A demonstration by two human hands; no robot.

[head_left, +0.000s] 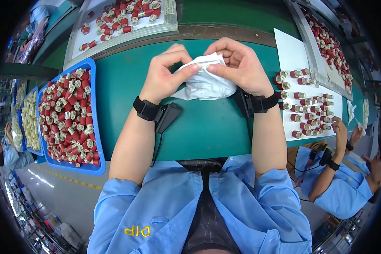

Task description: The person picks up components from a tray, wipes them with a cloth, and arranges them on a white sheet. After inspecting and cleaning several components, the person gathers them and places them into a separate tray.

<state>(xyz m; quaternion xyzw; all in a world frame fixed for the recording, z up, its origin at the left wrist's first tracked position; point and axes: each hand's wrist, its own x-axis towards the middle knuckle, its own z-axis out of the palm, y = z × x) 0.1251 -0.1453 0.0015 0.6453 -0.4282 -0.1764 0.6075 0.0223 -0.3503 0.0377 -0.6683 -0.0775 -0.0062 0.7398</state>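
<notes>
Both of my hands grip a white cloth (209, 84) above the green tabletop, its lower folds hanging loose. My left hand (169, 70) pinches the cloth's upper left edge between thumb and curled fingers. On the other side, my right hand (243, 67) holds the upper right part, its thumb pressed on the front of the fabric. Whether anything is wrapped inside the cloth is hidden. To the right, on a white sheet (290, 125), small red-and-cream cylindrical parts (311, 111) stand in rough rows. At left, a blue tray (98, 144) is heaped with similar parts (70, 118).
A framed board (167, 27) with scattered parts lies at the far left, and another frame (305, 42) at the far right. A co-worker's hand (339, 129) reaches beside the sheet. Blue trays with cream pieces (31, 118) stand beyond the left tray. Each wrist wears a strapped black device.
</notes>
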